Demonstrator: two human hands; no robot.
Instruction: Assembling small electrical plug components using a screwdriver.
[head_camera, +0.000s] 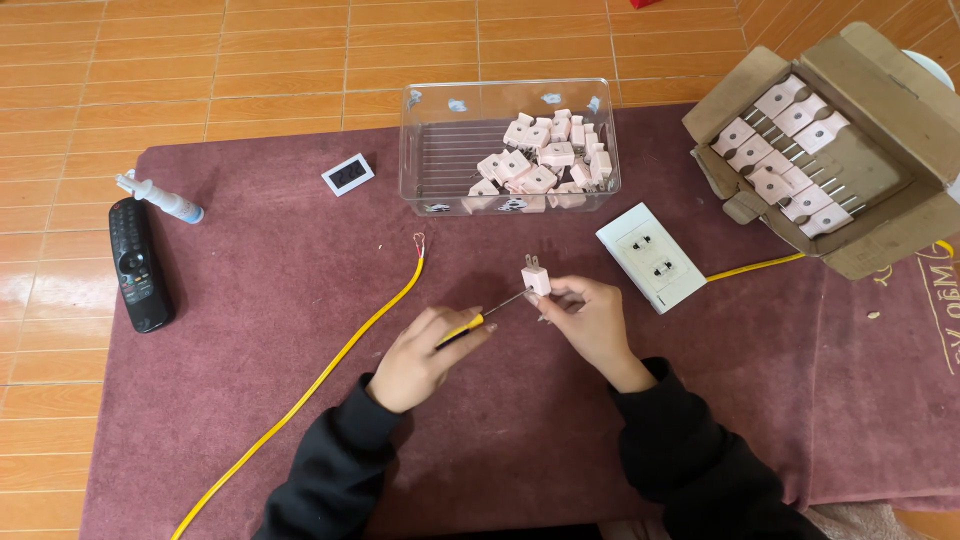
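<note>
Left hand: our left hand (425, 355) is curled shut around a small screwdriver (480, 319) with a yellow handle. Its thin tip points at the plug.
Right hand: our right hand (590, 320) pinches a little pink plug (537, 277) in its fingertips. The two metal pins stick up.
Plug's place: we hold it just above the mat, a little below the clear box (508, 147) and just left of the white socket block (651, 256).
Clear box: it sits at the back of the mat, and more pink plugs are piled in its right half.
Cardboard box: far right of the clear box we see an open cardboard box (880, 190) with plugs in rows.
Yellow wire: a yellow wire (330, 370) runs down the mat, left of the clear box.
Left of the clear box: a small grey screen (348, 174), a white tube (160, 198) and a black remote (135, 262).
Surface: we work on a dark red mat (270, 290).
Room: the mat lies on a floor of orange tiles (200, 60).
</note>
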